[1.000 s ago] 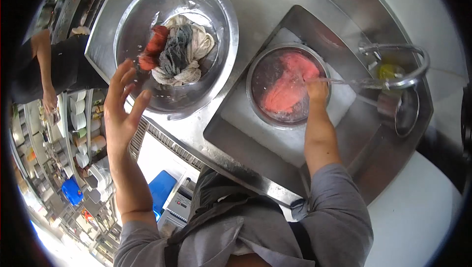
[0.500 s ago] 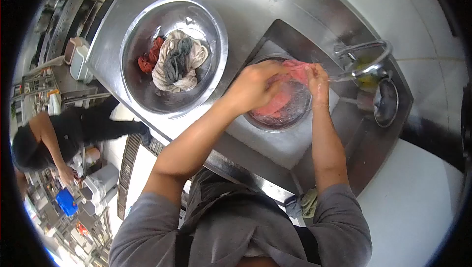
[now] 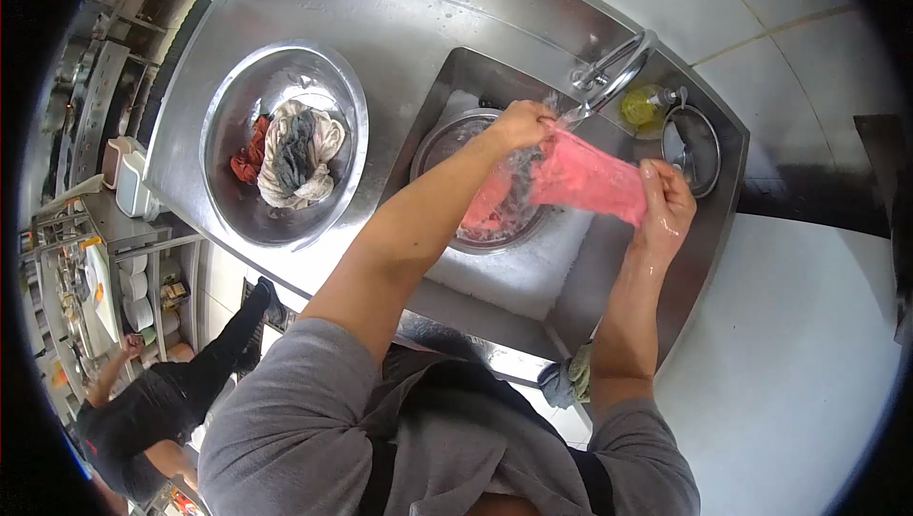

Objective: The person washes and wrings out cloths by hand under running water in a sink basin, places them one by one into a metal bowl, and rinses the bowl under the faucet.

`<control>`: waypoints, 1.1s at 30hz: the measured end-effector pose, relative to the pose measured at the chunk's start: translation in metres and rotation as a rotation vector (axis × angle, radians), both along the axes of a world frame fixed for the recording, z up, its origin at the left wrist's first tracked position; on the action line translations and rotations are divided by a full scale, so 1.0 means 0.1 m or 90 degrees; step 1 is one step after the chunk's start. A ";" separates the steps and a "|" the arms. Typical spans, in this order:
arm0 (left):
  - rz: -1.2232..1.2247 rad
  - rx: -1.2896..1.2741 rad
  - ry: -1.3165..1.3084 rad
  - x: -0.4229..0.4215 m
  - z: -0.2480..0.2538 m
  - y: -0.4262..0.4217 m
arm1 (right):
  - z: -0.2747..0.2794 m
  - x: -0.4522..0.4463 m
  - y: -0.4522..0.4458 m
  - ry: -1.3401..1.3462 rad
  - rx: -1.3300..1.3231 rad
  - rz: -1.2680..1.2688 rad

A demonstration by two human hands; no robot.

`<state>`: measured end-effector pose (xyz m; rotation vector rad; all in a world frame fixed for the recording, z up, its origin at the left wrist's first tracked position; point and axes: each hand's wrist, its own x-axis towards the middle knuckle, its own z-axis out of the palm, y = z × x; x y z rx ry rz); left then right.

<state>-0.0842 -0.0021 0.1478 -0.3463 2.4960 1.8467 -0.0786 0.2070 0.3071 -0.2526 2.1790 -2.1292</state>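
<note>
A wet pink cloth [image 3: 592,181] is stretched between my two hands above the sink. My left hand [image 3: 523,124] pinches its upper end close to the running faucet [image 3: 613,78]. My right hand [image 3: 669,200] grips the other end, off to the right. Below, a metal bowl [image 3: 490,248] stands in the sink, with water and more pink cloth in it; my left forearm hides part of its rim. Water from the spout splashes on the cloth and into this bowl.
On the counter at left, a large steel bowl [image 3: 217,150] holds red, cream and grey cloths [image 3: 297,159]. A soap bottle [image 3: 643,107] and a round metal strainer or lid [image 3: 694,150] sit at the sink's right corner. Another person [image 3: 152,411] stands behind at lower left.
The pink cloth has been lifted and pulled out wide. My right hand has moved right, away from my left. The view has shifted, and the other person has changed posture.
</note>
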 end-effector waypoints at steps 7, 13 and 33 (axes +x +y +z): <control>-0.115 -0.244 -0.048 -0.01 0.60 0.03 | -1.32 -0.04 0.51 -0.014 0.396 0.023; -0.139 -0.324 0.035 0.19 0.66 -0.11 | -1.46 0.05 -0.12 0.168 0.419 0.108; 0.473 1.068 -0.140 1.45 0.48 0.10 | -0.95 0.91 -1.18 -0.199 -0.044 0.096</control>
